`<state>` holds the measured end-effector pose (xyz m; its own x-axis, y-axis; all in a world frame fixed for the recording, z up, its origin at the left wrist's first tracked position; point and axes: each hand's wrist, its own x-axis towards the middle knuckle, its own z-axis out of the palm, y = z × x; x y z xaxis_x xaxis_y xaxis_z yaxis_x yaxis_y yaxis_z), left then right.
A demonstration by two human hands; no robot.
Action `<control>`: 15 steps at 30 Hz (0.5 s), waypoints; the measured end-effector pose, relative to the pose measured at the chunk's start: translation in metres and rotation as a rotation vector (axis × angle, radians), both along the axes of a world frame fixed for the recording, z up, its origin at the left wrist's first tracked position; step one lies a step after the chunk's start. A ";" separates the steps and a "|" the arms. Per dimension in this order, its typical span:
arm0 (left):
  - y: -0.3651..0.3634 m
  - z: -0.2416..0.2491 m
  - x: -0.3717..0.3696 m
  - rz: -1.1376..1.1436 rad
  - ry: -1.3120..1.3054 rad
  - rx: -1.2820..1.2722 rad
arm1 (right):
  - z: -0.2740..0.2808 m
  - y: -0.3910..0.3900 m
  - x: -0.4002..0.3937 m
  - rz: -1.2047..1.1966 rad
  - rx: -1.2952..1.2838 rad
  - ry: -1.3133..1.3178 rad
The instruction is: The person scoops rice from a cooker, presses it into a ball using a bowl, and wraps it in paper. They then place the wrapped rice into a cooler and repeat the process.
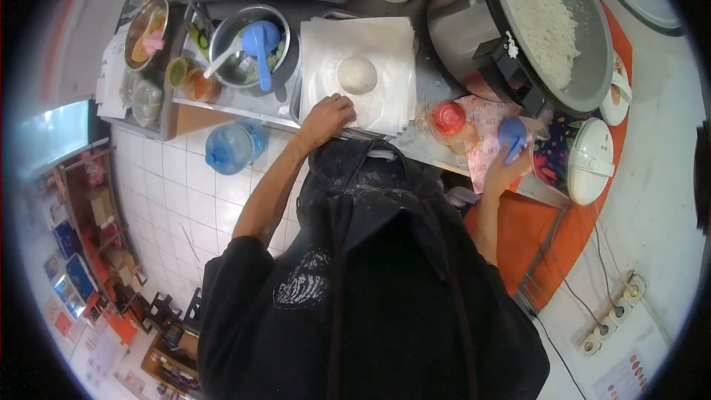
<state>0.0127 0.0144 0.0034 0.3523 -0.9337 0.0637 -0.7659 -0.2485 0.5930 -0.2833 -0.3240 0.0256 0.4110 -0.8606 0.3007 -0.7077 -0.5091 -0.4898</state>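
Observation:
A round, flat-topped mound of white rice (pixel 357 75) sits on a stack of white paper sheets (pixel 392 37) in front of me. At the stack's near left edge, the fingers of my left hand (pixel 329 120) curl together over the top paper, just below the rice; the fingertips are partly hidden. Off to the right, my right hand (pixel 505 172) is closed around the handle of a blue scoop (pixel 512 133), above a red-and-white printed sheet (pixel 485 130). A clear jar with a red lid (pixel 449 117) stands left of that hand.
A large open rice cooker (pixel 463 52) full of rice stands at the back right. Beside my right hand is a patterned container with a white lid (pixel 592 161). Back left, a metal bowl (pixel 222 44) holds a blue ladle (pixel 261 41). A water jug (pixel 229 150) is below the table edge.

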 end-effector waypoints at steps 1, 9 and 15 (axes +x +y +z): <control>-0.003 0.002 0.000 0.018 0.003 0.025 | 0.001 0.009 0.012 0.145 -0.095 -0.114; -0.014 0.025 0.011 0.083 0.107 -0.063 | 0.053 0.140 0.168 1.005 0.049 0.030; -0.006 0.036 0.016 0.144 0.168 -0.098 | 0.031 0.122 0.181 1.180 0.218 0.083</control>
<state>0.0283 0.0086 0.0391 0.4947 -0.8653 0.0809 -0.6156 -0.2832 0.7354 -0.1026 -0.2015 0.0565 0.9910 0.0292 0.1310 0.1050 -0.7766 -0.6212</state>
